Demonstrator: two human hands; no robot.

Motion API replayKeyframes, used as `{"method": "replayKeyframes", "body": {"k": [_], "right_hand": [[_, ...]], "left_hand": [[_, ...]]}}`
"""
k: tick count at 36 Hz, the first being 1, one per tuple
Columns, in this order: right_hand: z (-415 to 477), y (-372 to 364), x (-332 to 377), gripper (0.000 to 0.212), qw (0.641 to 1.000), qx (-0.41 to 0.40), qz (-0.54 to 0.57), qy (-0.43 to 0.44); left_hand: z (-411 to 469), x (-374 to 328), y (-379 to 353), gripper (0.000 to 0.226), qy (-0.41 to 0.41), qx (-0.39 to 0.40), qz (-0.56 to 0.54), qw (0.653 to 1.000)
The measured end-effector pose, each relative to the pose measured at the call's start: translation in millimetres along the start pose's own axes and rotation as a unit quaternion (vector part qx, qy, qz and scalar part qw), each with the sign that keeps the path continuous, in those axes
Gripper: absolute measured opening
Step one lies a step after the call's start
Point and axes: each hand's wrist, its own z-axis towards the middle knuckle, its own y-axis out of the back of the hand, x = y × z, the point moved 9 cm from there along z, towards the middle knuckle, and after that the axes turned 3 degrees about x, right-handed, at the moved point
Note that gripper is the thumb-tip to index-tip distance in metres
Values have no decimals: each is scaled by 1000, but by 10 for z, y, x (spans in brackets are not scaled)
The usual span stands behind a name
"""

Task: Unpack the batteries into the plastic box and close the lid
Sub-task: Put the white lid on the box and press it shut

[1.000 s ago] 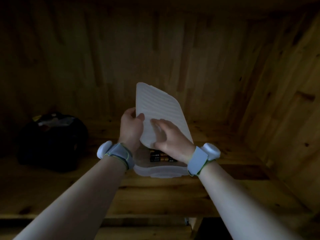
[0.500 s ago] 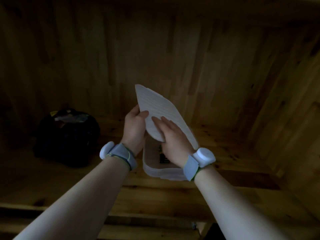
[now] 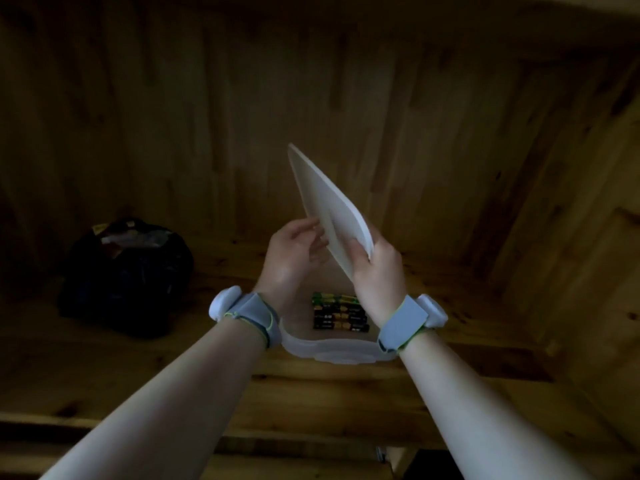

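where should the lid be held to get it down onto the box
Take the lid by its two long edges near the low end, one hand per side. It is a thin flat panel tilted up on end above the plastic box, so a pinch grip on the rims suits it. The right hand already pinches its near corner; the left hand fingers the other edge.
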Motion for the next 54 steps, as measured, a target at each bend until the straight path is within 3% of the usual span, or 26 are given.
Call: {"method": "replayKeyframes", "body": {"k": [3,6,8,11,16,19,25,29,34,42,46,54], "right_hand": [[12,69,9,34,998,-30,59,-25],[8,159,-55,29,981,-81,155,-79],[3,154,-172,26,956,-106,243,-129],[-6,67,-342,26,908,-124,356,-182],[-64,-9,-454,27,870,-136,426,-208],[-116,-61,-546,30,834,-152,478,-230],[-140,23,-596,63,856,-167,434,-225],[-185,131,-723,55,864,-171,403,-250],[-219,347,-982,63,872,-198,322,-310],[-130,336,-1191,45,943,-20,93,-318],[-201,283,-1259,32,951,16,32,-307],[-372,104,-1417,40,950,71,7,-305]], "left_hand": [[14,26,86,16,5,-36,41,999],[-5,41,99,30,20,-34,102,994],[-23,87,79,35,41,-12,122,992],[-54,183,28,15,68,25,123,990],[-76,293,134,18,104,4,106,989],[-42,377,226,67,100,-5,85,991],[87,535,413,41,84,-45,122,988],[88,434,503,25,71,-88,183,977],[113,402,611,27,55,-99,264,958],[178,463,615,31,25,-83,350,933],[209,494,557,36,4,-63,378,924],[273,639,554,32,25,-27,468,883]]}}
